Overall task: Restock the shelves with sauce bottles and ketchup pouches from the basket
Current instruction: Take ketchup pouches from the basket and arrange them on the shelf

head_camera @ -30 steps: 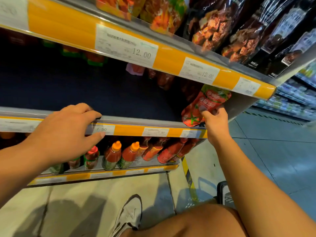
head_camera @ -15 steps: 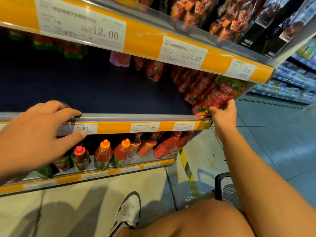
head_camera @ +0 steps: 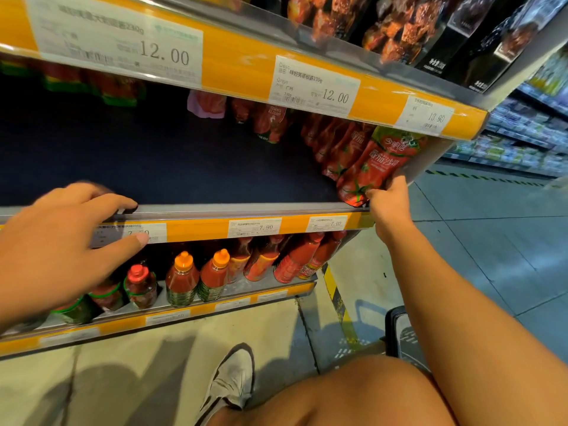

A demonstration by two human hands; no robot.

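Presently, a ketchup pouch was at the right end of the middle shelf.

Right hand pinched the pouch's lower edge, holding it tilted at the front of a row of like pouches, under the 13.90 price tag. Left hand rested on the shelf's front rail, fingers over the top, thumb pressed against the price strip, clasping the rail loosely. Sauce bottles stood on the shelf below. A dark basket showed partly beside the right forearm.

Ketchup pouches stand mid-right on the middle shelf; sauce bottles line the shelf below; basket lower right.
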